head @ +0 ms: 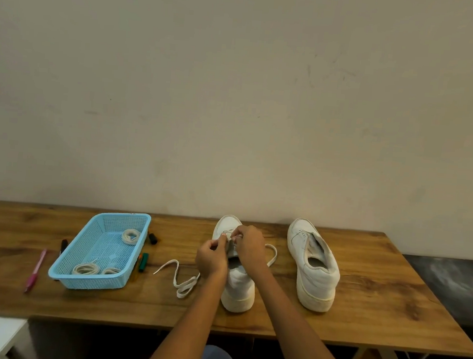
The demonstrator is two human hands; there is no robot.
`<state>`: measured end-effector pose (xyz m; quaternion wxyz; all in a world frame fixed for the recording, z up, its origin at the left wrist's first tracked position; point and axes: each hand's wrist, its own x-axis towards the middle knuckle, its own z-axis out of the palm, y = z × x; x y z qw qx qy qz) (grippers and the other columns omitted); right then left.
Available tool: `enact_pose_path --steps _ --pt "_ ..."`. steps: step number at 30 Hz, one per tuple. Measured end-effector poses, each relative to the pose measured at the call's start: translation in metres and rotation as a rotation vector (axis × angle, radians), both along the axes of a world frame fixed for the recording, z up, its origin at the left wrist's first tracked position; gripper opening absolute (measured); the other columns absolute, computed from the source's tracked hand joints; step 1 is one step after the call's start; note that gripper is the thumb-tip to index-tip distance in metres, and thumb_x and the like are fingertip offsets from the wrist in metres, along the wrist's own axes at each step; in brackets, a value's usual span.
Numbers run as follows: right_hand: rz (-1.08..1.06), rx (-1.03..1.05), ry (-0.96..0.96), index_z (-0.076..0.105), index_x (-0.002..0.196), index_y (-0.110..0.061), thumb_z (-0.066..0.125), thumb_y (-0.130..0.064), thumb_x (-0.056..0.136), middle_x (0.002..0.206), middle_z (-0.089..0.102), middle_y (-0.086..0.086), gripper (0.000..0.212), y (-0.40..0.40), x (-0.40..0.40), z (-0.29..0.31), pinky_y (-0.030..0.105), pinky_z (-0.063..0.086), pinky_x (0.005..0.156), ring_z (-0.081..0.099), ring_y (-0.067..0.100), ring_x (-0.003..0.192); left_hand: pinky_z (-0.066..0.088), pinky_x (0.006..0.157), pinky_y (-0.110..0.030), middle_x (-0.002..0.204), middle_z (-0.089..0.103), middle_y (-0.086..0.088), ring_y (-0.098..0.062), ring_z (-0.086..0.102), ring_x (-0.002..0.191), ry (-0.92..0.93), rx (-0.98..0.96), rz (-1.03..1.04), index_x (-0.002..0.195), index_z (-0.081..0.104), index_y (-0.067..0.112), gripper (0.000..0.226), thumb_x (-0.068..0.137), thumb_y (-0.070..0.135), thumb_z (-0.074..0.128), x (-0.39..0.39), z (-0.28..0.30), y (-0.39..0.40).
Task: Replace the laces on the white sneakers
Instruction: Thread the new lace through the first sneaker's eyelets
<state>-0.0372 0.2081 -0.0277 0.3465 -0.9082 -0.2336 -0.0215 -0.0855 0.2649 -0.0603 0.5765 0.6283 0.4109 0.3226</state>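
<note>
The left hand [211,258] and right hand [249,245] both work at the eyelet area of the near sneaker [238,282], each pinching the lace [183,282]; its loose ends trail onto the wooden counter [377,292] on either side of the shoe. The hands cover most of the tongue. The second sneaker [312,264] stands unlaced, well apart to the right. To the left, a blue basket [100,250] holds three coiled laces [131,236], flanked by a pink pen [35,270] and markers [143,262].

bare table [377,283] right, basket [140,219] – pens [35,270] left
</note>
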Motion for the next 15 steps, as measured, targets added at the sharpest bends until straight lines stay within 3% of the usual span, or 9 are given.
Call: enact_pose_path --steps 10,13,15 --pt "0.103 -0.158 -0.027 0.07 0.099 -0.007 0.049 -0.009 0.093 0.095 0.069 0.011 0.022 0.001 -0.003 0.006 0.03 0.048 0.071 0.064 0.025 0.088 0.037 0.05 -0.02 0.082 0.067 -0.006 -0.018 0.06 0.073 0.022 0.031 -0.022 0.084 0.068 0.008 0.032 0.09 0.038 0.059 -0.002 -0.002 0.001" --pt "0.096 -0.19 -0.089 0.068 0.099 -0.007 0.047 -0.009 0.094 0.095 0.068 0.01 0.022 0.0 -0.005 0.005 0.027 0.04 0.065 0.061 0.024 0.092 0.038 0.052 -0.023 0.081 0.065 -0.003 -0.018 0.059 0.074 0.078 0.124 -0.056 0.084 0.064 0.012 0.038 0.094 0.045 0.048 0.0 0.003 0.001" --pt "0.087 -0.22 -0.175 0.063 0.106 -0.007 0.046 -0.013 0.097 0.101 0.065 0.008 0.02 -0.002 -0.007 0.006 0.027 0.039 0.07 0.054 0.023 0.1 0.039 0.054 -0.025 0.077 0.062 -0.004 -0.02 0.058 0.072 0.149 0.143 -0.099 0.081 0.062 0.011 0.044 0.098 0.043 0.039 0.002 0.006 0.002"
